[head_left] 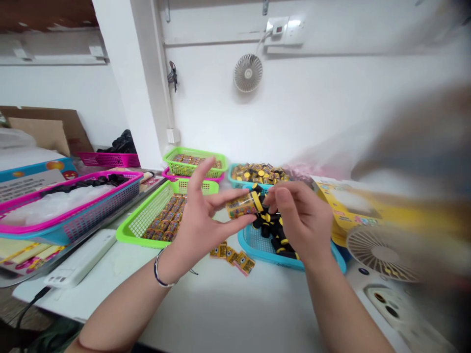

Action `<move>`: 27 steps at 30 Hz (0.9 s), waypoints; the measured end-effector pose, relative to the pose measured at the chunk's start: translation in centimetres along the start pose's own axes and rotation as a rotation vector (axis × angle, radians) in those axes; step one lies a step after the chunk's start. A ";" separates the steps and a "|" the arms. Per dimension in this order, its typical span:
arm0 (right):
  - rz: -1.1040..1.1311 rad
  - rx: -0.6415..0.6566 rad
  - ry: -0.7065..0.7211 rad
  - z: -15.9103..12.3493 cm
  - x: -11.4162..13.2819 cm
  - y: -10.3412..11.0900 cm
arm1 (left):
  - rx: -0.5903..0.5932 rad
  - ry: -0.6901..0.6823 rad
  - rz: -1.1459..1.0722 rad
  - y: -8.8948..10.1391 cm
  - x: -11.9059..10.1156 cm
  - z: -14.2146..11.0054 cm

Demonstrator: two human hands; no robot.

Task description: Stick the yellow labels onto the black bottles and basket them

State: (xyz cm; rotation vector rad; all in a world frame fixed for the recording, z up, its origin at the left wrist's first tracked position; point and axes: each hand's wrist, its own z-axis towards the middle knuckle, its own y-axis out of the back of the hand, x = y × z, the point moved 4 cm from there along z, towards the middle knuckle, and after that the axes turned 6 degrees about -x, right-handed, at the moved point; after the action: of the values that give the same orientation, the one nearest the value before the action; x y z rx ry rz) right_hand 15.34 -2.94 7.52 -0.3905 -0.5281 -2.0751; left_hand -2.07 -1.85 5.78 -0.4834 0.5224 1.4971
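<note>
My left hand (196, 220) holds a small clear jar (241, 206) with a yellow rim and a printed wrap, pinched between thumb and finger and tilted on its side. Close to the jar's yellow end is my right hand (311, 220), its fingers curled together; whatever sits in them is hidden. Beneath both hands stands a blue basket (265, 257) with several black-and-yellow pieces (274, 228). Small printed yellow packets (235, 259) lie on the white table (235, 304) in front of it.
A green basket (134, 230) of wrapped jars stands left, with another green basket (176, 167) behind. A second blue basket (235, 183) holds yellow-topped jars. A pink-and-blue basket (73, 228), white power bank (83, 257) and beige fan (382, 252) flank the work area.
</note>
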 end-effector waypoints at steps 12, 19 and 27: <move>-0.139 -0.067 0.588 -2.2 1.4 -3.1 | -0.030 0.258 -0.255 -0.4 0.7 0.3; 0.035 0.063 0.613 -2.4 2.6 -3.3 | 0.380 0.643 -0.472 -1.7 1.2 -1.1; -0.074 0.044 0.747 -2.7 2.3 -3.6 | 0.321 0.510 -0.311 -1.1 0.8 -0.5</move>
State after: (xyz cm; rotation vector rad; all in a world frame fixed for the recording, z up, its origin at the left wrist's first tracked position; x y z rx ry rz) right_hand 10.84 -4.23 5.52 0.4332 -0.1332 -2.0846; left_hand -1.00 -1.49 4.91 -0.6608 1.0197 0.9626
